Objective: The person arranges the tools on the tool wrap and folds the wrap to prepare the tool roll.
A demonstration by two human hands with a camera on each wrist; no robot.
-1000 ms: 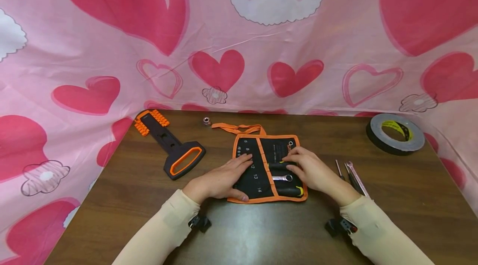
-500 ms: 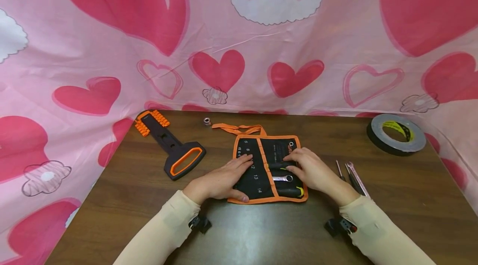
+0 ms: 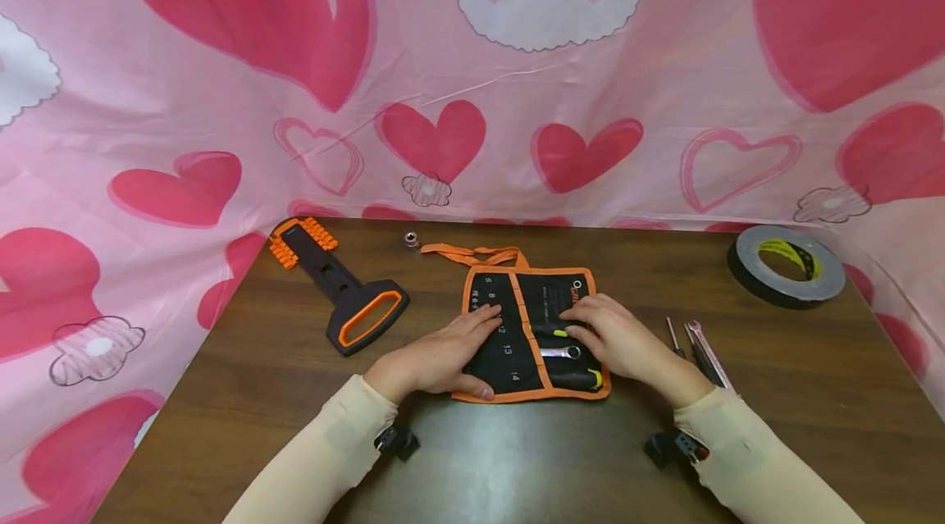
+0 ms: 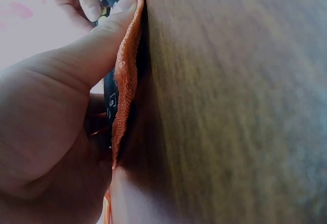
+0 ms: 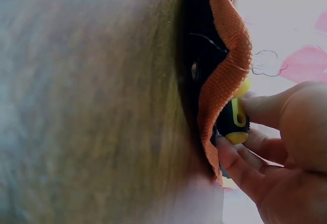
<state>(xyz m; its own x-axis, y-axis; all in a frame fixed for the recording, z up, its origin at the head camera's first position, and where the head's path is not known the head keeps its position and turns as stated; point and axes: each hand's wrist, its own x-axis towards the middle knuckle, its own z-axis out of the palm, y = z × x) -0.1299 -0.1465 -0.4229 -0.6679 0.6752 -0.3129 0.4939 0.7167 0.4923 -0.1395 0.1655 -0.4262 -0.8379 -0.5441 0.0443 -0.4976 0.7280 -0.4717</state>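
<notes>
An orange-edged black tool pouch (image 3: 520,397) with numbered pockets lies flat on the wooden table. My left hand (image 3: 446,353) rests spread on its left half; in the left wrist view the thumb lies along the orange edge. My right hand (image 3: 620,339) pinches the black-and-yellow handle of a screwdriver (image 5: 236,119) between thumb and fingers. Its other end is hidden in a pocket. Below it, a ring-ended wrench (image 3: 561,353) and another black-and-yellow handle (image 3: 576,378) stick out of the pouch's pockets.
Right of the pouch lie a thin-shafted tool (image 3: 673,334), a dark slim tool (image 3: 701,356) and a wrench (image 3: 712,356). A tape roll (image 3: 786,266) sits at the back right. Left are a black-and-orange handled tool (image 3: 340,286) and a small metal socket (image 3: 411,239). A pink curtain hangs behind.
The screwdriver's handle has turned in my right fingers, so its yellow patch shows lower and larger. My left hand has stayed in place on the pouch.
</notes>
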